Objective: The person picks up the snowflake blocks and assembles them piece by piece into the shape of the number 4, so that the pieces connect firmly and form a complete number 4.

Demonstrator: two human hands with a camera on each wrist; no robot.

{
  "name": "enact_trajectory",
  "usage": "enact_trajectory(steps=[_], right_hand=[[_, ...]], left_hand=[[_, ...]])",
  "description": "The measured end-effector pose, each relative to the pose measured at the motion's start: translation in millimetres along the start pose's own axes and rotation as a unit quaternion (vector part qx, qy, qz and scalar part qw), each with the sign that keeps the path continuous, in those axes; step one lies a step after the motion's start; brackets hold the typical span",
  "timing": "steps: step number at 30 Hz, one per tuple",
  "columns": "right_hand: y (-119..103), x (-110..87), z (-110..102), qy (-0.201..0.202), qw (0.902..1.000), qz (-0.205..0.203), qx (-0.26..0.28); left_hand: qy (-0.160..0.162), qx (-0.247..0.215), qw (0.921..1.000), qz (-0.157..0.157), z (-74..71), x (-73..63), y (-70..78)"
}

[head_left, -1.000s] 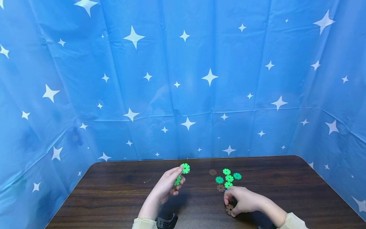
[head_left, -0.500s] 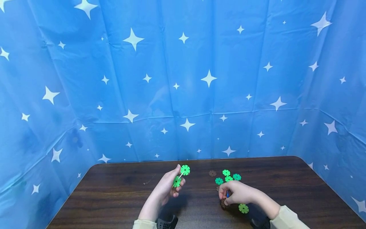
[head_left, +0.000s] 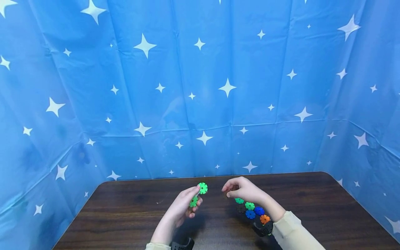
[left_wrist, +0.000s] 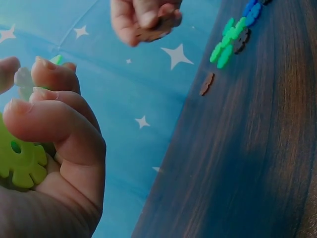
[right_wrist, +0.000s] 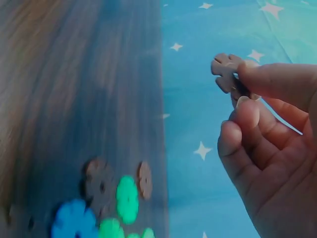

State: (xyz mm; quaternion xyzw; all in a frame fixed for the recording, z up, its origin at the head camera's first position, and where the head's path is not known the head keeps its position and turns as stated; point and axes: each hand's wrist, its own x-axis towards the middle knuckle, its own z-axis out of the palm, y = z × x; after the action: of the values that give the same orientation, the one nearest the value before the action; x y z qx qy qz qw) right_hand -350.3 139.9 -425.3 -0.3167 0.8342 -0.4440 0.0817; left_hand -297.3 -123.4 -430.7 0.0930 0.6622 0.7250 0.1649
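My left hand (head_left: 182,206) holds a small chain of notched plastic discs above the table. Its upper bright green disc (head_left: 203,188) sticks out past the thumb, while a second green disc (head_left: 193,201) sits lower against the fingers. Between them is a pale disc (left_wrist: 23,82), partly covered by fingertips in the left wrist view. Raised to the right of that chain, my right hand (head_left: 247,190) pinches a brown notched disc (right_wrist: 225,72) between thumb and fingers. The brown disc and the chain are apart.
Loose discs lie under and beside my right forearm: green (head_left: 249,206), blue (head_left: 250,214), orange (head_left: 265,219) and dark brown (right_wrist: 99,183) ones. A dark wooden table (head_left: 125,211) carries them. Behind it hangs a blue star-patterned curtain (head_left: 175,104).
My right hand has lifted the brown disc off the table and carried it up and left, closer to the left hand. Blue and orange discs have come into sight. My left hand barely moved.
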Motion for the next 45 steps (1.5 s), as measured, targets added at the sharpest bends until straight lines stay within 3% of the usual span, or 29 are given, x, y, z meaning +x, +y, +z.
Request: enact_trajectory(steps=[5,10,14,20,23,32,38,45], right_hand=[[-4,11.6,7,0.035,0.9978,-0.006,0.057],[-11,17.7,14,0.079,0.9878,0.023,0.132],[-16,20.8,21,0.118,0.9718,0.036,0.201],[-18,25.4,37,0.169,0.9339,0.023,0.314],[-18,27.2,42,0.185,0.9206,0.018,0.343],[-21,30.5,52,0.205,0.9,0.033,0.383],[-26,29.2,56,0.19,0.8892,0.017,0.416],[-26,29.2,58,0.173,0.885,0.005,0.432]], left_hand=[[-0.008,0.0,1.0,0.002,-0.2,0.1,0.0],[-0.01,0.0,0.9999,0.005,-0.1,0.4,-0.3],[-0.008,0.005,0.9999,0.005,0.3,0.9,-0.9],[-0.015,0.008,0.9999,0.001,0.5,1.2,-2.1],[-0.016,0.005,0.9999,-0.001,0.4,1.1,-1.9],[-0.011,0.014,0.9998,0.001,-0.3,2.4,-1.6],[-0.014,0.02,0.9997,-0.002,0.6,1.9,-1.6],[-0.013,0.024,0.9996,-0.008,1.2,0.8,-1.4]])
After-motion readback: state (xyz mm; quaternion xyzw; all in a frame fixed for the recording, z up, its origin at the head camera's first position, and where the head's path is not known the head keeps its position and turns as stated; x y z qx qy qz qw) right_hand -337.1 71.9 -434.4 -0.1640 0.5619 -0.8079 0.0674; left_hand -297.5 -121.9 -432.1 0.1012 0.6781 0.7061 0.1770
